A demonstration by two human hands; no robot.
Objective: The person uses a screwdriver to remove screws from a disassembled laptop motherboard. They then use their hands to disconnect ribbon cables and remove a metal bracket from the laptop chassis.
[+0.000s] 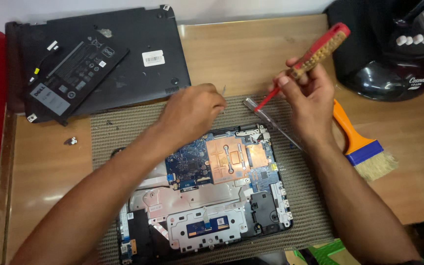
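Note:
An opened laptop base point(207, 196) lies on a woven mat point(123, 125), with its blue circuit board point(190, 164) and copper heat plate point(226, 159) exposed. My right hand point(307, 95) grips a screwdriver point(317, 51) with a red and tan handle, its shaft slanting down-left above the laptop's far edge. My left hand point(192, 110) hovers over the laptop's far left corner, fingers pinched around a small thin metal piece point(223, 91). A clear-handled tool point(271, 122) lies on the mat under my right hand.
The laptop's black bottom cover point(133, 64) rests at the back left with a flat black battery point(72, 73) on it. An orange-handled brush point(361, 145) lies to the right. A black appliance point(393, 44) stands at the back right. A small screw point(71, 141) sits on the wooden table.

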